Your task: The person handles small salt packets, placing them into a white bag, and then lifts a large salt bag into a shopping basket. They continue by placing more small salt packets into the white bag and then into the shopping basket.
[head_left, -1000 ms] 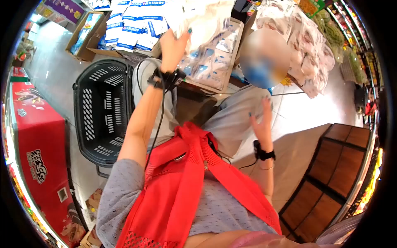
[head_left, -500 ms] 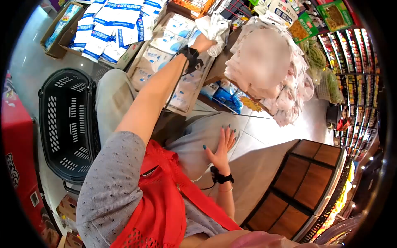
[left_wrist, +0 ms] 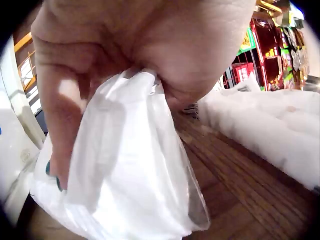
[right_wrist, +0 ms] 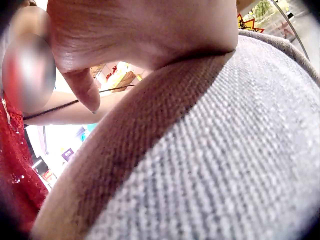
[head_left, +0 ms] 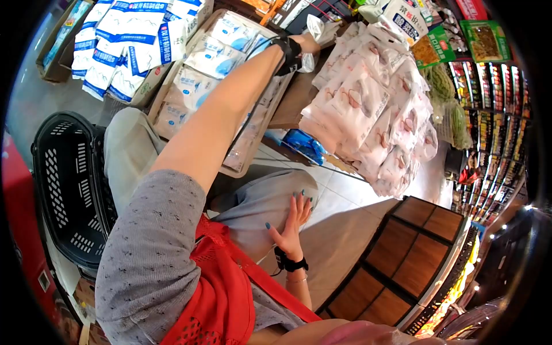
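My left hand (head_left: 306, 44) is stretched far forward, beyond the tray of packets, and grips a crumpled white plastic bag (left_wrist: 130, 165) by its gathered top. In the left wrist view the bag hangs below the palm over brown wood, and the thumb and fingers close around its upper part. What the bag contains is hidden. My right hand (head_left: 294, 221) rests on my knee (right_wrist: 225, 140) in grey trousers, fingers spread and straight, holding nothing. Under the left forearm lies a shallow tray (head_left: 234, 171) with white-and-blue packets (head_left: 192, 86).
A black shopping basket (head_left: 39, 158) stands on the floor at the left. White packets with blue bands (head_left: 135, 34) are heaped at the back left. Right of the left hand is a large pile of pale pink packets (head_left: 368, 109). A brown-panelled stand (head_left: 414, 247) is at the right.
My left hand has gone from over the packets on the left to the far right side of the tray, gripping the white bag. My right hand has come down onto the knee. The view has turned rightward.
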Motion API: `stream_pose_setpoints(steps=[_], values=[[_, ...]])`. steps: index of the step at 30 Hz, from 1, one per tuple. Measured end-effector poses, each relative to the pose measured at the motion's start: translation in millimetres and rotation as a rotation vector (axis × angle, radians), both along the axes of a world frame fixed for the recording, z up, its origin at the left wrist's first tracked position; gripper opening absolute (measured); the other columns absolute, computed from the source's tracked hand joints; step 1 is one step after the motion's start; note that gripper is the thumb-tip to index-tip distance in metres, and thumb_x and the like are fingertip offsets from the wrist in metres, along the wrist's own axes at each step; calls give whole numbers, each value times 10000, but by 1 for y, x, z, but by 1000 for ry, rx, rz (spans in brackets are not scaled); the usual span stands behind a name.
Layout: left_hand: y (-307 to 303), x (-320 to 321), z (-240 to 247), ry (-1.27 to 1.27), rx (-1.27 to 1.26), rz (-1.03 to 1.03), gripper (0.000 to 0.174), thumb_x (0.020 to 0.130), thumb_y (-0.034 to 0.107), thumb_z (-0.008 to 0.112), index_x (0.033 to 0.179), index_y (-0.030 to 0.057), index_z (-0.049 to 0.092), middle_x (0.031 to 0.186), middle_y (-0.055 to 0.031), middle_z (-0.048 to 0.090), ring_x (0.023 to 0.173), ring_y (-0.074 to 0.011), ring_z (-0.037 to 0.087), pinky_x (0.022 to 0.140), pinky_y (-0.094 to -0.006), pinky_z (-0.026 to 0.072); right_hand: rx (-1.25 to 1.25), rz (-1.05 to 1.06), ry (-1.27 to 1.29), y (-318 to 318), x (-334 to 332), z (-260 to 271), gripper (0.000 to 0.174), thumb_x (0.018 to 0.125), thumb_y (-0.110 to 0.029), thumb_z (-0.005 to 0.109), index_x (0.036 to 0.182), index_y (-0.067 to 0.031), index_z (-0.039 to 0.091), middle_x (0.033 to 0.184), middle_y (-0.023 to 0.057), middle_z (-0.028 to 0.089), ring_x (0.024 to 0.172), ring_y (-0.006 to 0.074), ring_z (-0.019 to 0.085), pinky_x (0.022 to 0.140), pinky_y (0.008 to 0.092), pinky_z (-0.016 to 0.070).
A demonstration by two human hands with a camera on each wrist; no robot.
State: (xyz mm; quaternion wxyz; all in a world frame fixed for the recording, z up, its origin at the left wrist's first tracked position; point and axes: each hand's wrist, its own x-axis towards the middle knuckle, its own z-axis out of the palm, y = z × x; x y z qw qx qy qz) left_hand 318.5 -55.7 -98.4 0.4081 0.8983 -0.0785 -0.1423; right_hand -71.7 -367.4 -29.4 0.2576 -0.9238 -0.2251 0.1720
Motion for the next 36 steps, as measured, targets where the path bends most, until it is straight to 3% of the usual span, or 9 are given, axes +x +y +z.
stream_pose_setpoints(steps=[1,2,7,12,20,23,27,32,36], values=[[5,14,-9,-29,152,-176,243,721,215,553,845,17,619,634,-132,592,506,-189,551,435,-300,439,-6,-2,12,0,1,0,882,652,-363,648,1365,-55,231,1439,174,131,1332,371,-10,1023,507,-73],[6,16,-22,123,-50,137,248,767,190,535,845,-36,598,617,-97,562,519,-153,541,447,-277,462,-10,4,14,-1,3,0,884,651,-367,648,1365,-54,230,1439,177,130,1332,373,-10,1022,508,-72],[1,22,-41,-200,220,-87,272,696,198,569,880,2,614,763,-162,621,707,-281,624,563,-403,479,-2,25,39,1,7,-2,904,640,-388,652,1363,-47,229,1435,189,133,1330,379,-8,1021,513,-73],[-31,39,-67,-281,679,96,253,731,236,524,844,46,647,833,-134,641,718,-264,625,560,-441,466,12,36,21,4,10,-3,899,636,-400,629,1361,-45,232,1432,188,148,1330,378,-5,1019,514,-73],[-54,-8,-98,-74,197,538,336,700,241,550,920,-1,629,914,-227,619,849,-363,608,767,-406,481,16,41,-15,8,4,-1,899,623,-386,624,1361,-49,235,1431,179,162,1332,372,-3,1019,508,-68],[-51,-76,-42,-72,60,577,315,682,223,548,875,-10,636,873,-231,619,832,-357,610,736,-409,484,22,37,-31,7,-2,2,891,622,-365,630,1360,-51,240,1430,175,169,1333,370,-1,1019,506,-67],[-45,-109,-51,-139,189,304,272,657,209,544,729,-40,626,778,-241,614,767,-366,611,693,-421,494,13,20,-44,10,-5,8,881,624,-343,634,1359,-52,244,1431,172,171,1332,368,4,1020,506,-67],[-31,-116,-15,44,228,111,303,643,237,543,795,-6,642,836,-224,614,795,-361,599,689,-400,477,10,27,-41,8,-5,6,885,628,-362,631,1360,-50,244,1432,176,163,1331,370,3,1023,499,-70],[-30,-99,-38,-170,357,-107,261,637,221,510,703,2,636,733,-208,612,706,-341,607,612,-396,476,13,18,4,10,-1,6,886,642,-395,616,1361,-41,238,1433,181,155,1332,371,-10,1021,499,-79]])
